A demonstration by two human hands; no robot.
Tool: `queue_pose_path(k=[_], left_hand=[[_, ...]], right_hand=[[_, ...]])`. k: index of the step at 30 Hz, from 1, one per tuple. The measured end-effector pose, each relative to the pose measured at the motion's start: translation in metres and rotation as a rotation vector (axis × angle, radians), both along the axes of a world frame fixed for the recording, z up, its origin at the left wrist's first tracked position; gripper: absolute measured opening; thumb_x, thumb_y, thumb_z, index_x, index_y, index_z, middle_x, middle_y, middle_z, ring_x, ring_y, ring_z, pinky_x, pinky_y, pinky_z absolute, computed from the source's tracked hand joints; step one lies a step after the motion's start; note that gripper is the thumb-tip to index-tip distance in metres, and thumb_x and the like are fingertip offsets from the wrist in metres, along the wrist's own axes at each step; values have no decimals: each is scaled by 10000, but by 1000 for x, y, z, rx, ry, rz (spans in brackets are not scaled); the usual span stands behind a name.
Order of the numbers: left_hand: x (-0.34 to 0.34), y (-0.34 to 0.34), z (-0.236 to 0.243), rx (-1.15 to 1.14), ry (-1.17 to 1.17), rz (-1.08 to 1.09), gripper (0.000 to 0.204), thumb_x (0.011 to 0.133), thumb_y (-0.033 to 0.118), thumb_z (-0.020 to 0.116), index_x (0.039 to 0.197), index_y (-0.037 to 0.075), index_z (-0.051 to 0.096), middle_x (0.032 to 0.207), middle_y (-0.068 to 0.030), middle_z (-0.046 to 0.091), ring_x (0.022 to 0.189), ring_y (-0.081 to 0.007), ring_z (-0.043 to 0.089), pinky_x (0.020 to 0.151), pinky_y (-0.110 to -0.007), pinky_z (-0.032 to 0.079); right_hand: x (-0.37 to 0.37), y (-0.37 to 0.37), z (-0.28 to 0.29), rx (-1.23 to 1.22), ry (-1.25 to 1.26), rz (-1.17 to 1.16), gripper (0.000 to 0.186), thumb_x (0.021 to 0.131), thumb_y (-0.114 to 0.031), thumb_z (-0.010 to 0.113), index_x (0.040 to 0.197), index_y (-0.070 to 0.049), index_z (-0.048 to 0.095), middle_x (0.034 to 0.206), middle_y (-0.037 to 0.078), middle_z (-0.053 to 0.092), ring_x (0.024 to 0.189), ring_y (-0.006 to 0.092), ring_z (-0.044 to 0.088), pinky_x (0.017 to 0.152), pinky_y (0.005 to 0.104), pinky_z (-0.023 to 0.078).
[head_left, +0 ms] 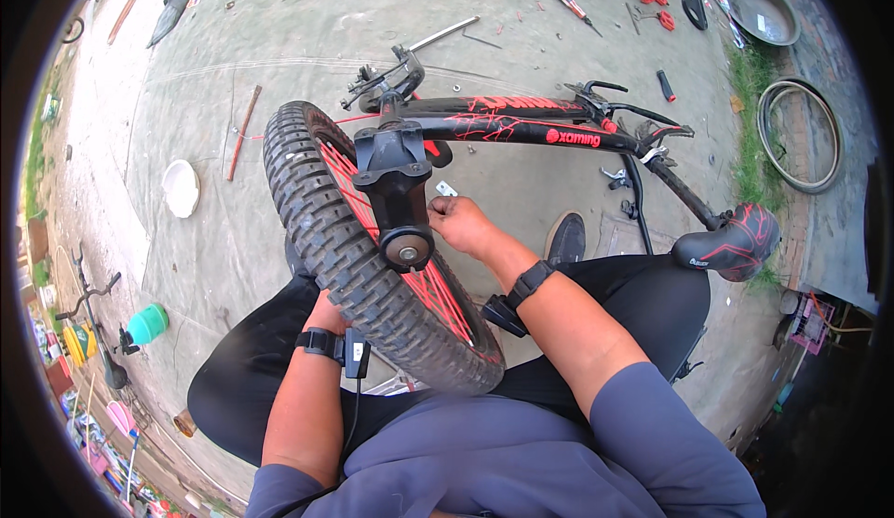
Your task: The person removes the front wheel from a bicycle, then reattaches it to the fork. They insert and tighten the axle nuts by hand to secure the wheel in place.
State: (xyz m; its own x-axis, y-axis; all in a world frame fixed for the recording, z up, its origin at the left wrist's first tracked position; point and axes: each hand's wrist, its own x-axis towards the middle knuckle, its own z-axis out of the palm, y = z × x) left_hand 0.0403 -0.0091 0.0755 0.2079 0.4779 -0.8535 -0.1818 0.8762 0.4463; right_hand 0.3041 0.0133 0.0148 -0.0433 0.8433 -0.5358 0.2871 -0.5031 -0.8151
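Black-and-red bicycle [521, 129]: 1, centre | knobby tyre [300, 209]: 1, left of centre | saddle [731, 243]: 1, right edge | hands: 2; right hand [461, 225] fingers bunched, hold unclear; left hand [328, 311] partly tyre-hidden, cannot tell

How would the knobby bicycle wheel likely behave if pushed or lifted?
The knobby bicycle wheel would probably turn or roll readily, being round. Its raised tread blocks should feel grippy rather than slippery. The thick tire suggests it may be fairly heavy.
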Motion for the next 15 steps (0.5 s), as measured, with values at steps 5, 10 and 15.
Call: queue_pose_path(k=[5, 10, 15], left_hand=[[-11, -1, -9, 30, -84, -17, 410, 1060, 274, 480, 1416, 71, 488, 1320, -133, 594, 1153, -263, 608, 963, -428, 534], [-5, -7, -25, 180, -162, 41, 324, 980, 208, 638, 1261, 48, 620, 1146, -137, 695, 962, -277, 709, 818, -471, 602], [-9, 2, -9, 207, 4, -291, 421, 1033, 161, 552, 1437, 67, 483, 1364, -126, 578, 1219, -214, 574, 1024, -374, 491]], right_hand=[[-3, 5, 18, -72, -11, 26, 424, 917, -421, 693, 841, -4, 691, 706, 117, 639, 645, 228, 581, 658, 389, 500], [-5, -5, -18, -2, 70, -62, 414, 918, -417, 697, 836, -12, 691, 699, 106, 632, 646, 208, 572, 654, 382, 497], [-6, -5, -28, 8, 83, -54, 419, 924, -417, 695, 819, -12, 673, 679, 92, 609, 636, 198, 548, 642, 382, 485]])
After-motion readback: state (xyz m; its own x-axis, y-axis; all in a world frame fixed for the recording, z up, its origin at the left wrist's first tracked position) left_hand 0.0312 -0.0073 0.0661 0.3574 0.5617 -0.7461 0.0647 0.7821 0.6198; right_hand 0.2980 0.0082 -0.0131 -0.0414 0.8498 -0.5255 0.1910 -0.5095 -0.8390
